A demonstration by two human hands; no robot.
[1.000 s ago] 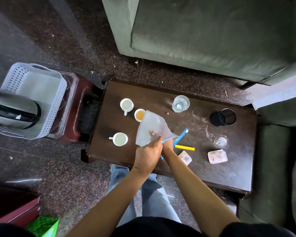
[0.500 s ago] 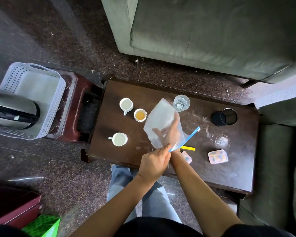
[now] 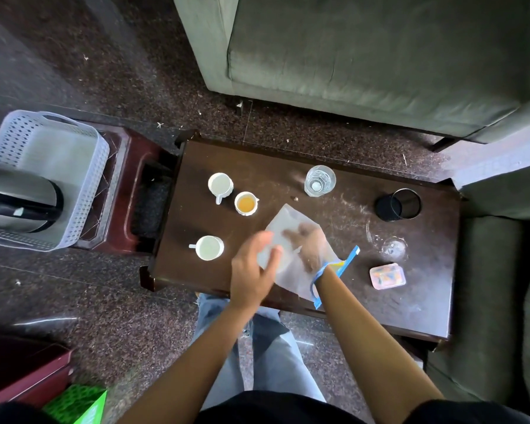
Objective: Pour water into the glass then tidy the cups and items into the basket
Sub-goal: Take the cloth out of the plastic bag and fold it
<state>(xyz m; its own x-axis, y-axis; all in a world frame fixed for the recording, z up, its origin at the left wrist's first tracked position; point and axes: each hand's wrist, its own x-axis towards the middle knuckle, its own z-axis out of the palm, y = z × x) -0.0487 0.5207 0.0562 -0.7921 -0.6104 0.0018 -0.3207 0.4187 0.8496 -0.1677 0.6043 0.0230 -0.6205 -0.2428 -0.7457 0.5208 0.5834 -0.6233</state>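
Head view, seen from above: right hand (image 3: 305, 244) sits inside a translucent zip bag (image 3: 291, 272) w/ blue seal strip, fingers spread wide and visible through the plastic; bag mouth rings the right wrist. Left hand (image 3: 251, 270) is just left of the bag, fingers loosely open, fingertips touching the bag's left side; whether it grips the plastic cannot be told (motion blur). Bag hovers over or rests on the dark wooden table (image 3: 364, 304); which one is unclear. Beyond the hands: glass (image 3: 319, 180) holding water, upright. Left of and beyond the left hand: two white cups, one empty (image 3: 220, 185), one w/ amber liquid (image 3: 246, 203), close together. Directly left of the left hand: third white cup (image 3: 209, 247), handle pointing left. Right of the right hand: yellow item (image 3: 338, 264), mostly hidden by the bag; farther right, a small pink box (image 3: 387, 275) and a clear lid-like disc (image 3: 393, 247); beyond those, a black mesh cup (image 3: 398, 205) lying tilted. Far left of both hands: white perforated basket (image 3: 5, 142) on a reddish stool (image 3: 126, 191), w/ a steel kettle (image 3: 19, 200) in it.
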